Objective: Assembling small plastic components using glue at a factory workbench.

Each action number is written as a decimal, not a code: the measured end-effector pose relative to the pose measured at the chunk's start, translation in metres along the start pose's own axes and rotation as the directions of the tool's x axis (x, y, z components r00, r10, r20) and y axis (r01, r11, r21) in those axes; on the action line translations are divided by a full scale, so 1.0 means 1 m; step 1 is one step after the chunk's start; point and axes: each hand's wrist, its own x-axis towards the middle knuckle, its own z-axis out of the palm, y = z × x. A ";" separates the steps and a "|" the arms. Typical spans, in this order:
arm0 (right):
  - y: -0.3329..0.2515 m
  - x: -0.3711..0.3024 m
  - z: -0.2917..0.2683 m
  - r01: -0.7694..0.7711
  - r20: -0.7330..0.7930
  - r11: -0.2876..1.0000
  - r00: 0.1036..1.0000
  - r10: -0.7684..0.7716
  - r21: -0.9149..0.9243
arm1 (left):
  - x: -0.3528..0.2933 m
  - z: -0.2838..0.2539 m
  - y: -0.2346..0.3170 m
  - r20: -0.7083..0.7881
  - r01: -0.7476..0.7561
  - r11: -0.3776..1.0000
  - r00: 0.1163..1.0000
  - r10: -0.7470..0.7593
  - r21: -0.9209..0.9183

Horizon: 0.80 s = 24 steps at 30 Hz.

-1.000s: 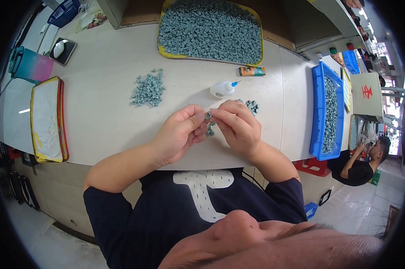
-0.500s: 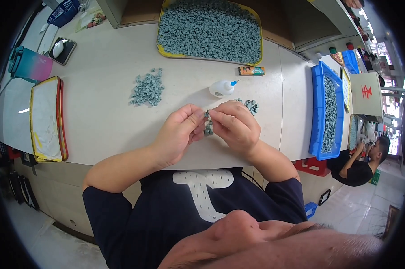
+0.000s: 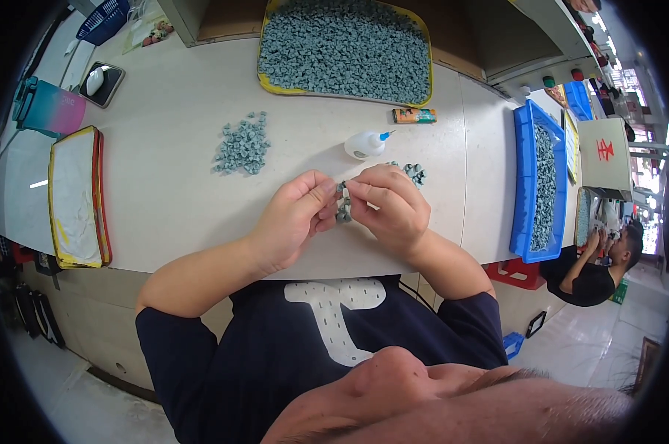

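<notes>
My left hand (image 3: 291, 216) is closed, holding a small grey-green piece (image 3: 341, 188) between thumb and forefinger. My right hand (image 3: 395, 209) pinches the same piece from the other side, thumb and forefinger pressed together. Whether a second tiny part sits at those right fingertips is too small to tell. Several similar pieces (image 3: 343, 212) lie on the table between the hands, partly hidden. Others (image 3: 417, 175) show just beyond my right hand. A white squeeze bottle (image 3: 364, 146) with a blue needle tip stands past my fingers. A loose heap of grey-green pieces (image 3: 243, 146) lies farther left.
A yellow-rimmed tray (image 3: 430, 63) full of such pieces sits at the back, beside a small orange-and-green box (image 3: 415, 116). To the right stands a blue bin (image 3: 523, 185). Stacked trays (image 3: 75, 200), a phone (image 3: 111, 83) and a teal-pink bottle (image 3: 64, 109) are left. A co-worker sits far right.
</notes>
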 end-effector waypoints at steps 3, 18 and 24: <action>-0.001 0.001 -0.003 0.039 0.026 0.999 0.999 -0.039 -0.020 | 0.000 -0.001 -0.001 0.000 0.000 1.000 1.000 0.000 -0.013; -0.006 0.000 0.015 0.184 0.122 0.980 0.977 -0.174 -0.073 | -0.009 -0.017 0.002 -0.019 -0.071 0.995 0.997 0.073 0.073; -0.007 0.001 0.025 0.282 0.108 0.954 0.956 -0.272 -0.103 | -0.015 -0.019 0.004 -0.062 -0.140 0.980 0.987 0.150 0.141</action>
